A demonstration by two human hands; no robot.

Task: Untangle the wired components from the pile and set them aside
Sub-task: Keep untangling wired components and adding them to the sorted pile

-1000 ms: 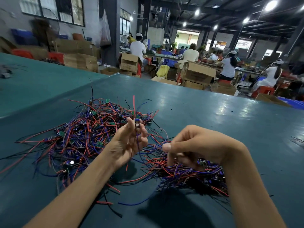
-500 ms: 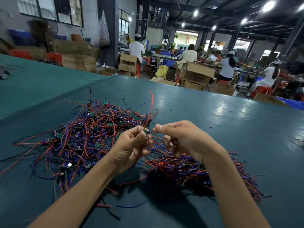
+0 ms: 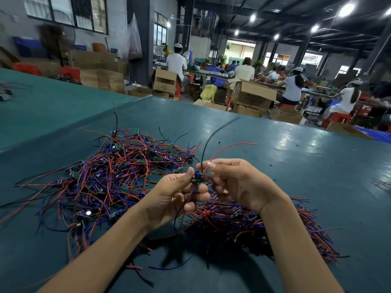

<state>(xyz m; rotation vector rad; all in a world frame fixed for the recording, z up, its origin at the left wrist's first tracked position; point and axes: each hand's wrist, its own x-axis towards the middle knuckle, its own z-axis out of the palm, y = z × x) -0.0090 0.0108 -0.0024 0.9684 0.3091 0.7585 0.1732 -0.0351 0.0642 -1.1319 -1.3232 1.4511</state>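
A tangled pile of wired components (image 3: 110, 178), red, blue and black wires with small green boards, spreads over the left of the green table (image 3: 296, 176). A second, straighter bundle of components (image 3: 243, 220) lies under my right forearm. Above the table, my left hand (image 3: 175, 197) pinches one small dark component (image 3: 196, 179) between thumb and fingers. My right hand (image 3: 237, 182) pinches that component's wires just beside it; a red wire (image 3: 230, 147) and a black wire (image 3: 213, 134) stick up and to the right from my fingers.
A loose blue wire (image 3: 169, 267) and red wire bit (image 3: 132, 267) lie near the front edge. More wires (image 3: 380, 182) show at the far right. Cardboard boxes (image 3: 254, 94) and seated workers (image 3: 294, 85) are beyond the table's far edge.
My right hand rose from the bundle to meet my left hand at the component. The red and black wires have swung free, from upright to pointing right.
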